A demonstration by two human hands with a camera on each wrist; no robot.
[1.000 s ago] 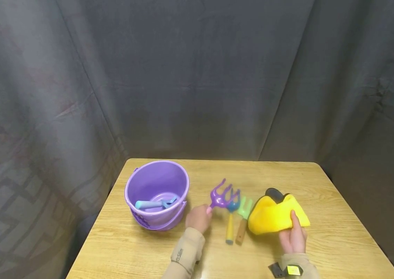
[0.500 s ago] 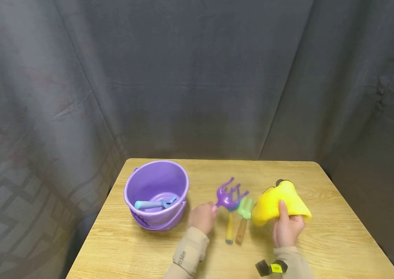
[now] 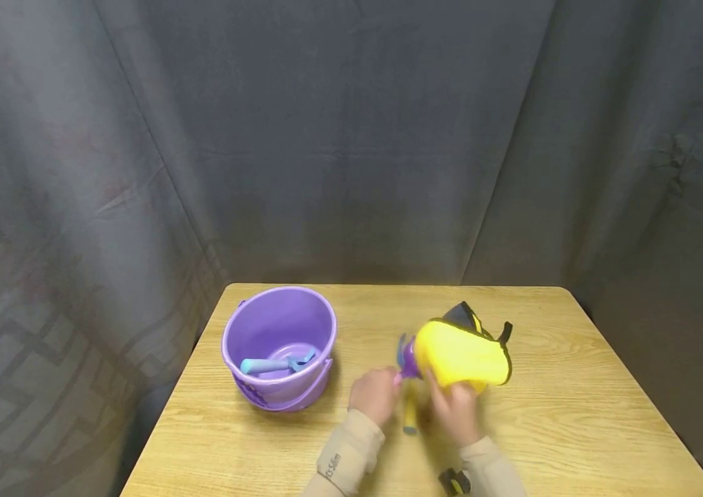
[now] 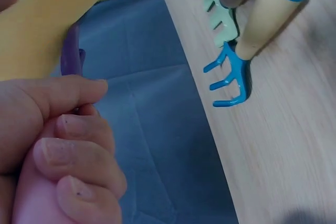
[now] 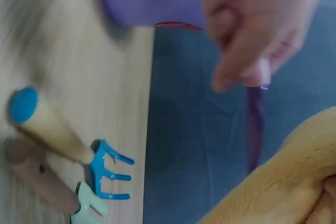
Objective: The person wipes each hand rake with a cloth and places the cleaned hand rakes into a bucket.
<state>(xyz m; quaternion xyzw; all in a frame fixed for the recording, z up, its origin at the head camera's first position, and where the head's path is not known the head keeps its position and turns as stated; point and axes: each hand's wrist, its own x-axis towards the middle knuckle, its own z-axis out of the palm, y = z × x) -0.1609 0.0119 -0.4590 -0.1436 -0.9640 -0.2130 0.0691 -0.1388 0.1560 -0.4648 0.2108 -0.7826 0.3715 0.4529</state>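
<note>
My left hand grips the pink handle of a purple hand rake, raised above the table. In the left wrist view its fingers curl around that handle. My right hand holds a fuzzy yellow cloth with dark trim and a black strap. The cloth covers the rake's tines, and only the purple neck shows. Below lie a blue hand rake with a yellowish handle and a light green one with a brown handle. The head view hides the green rake behind the cloth and right hand.
A purple bucket stands at the left, its handle hanging down the near side. Inside lies a light blue hand tool. The wooden table ends at a dark grey curtain.
My right hand has brought the yellow cloth leftward onto the purple rake, turning it on the way. My left hand has shifted slightly right with the rake.
</note>
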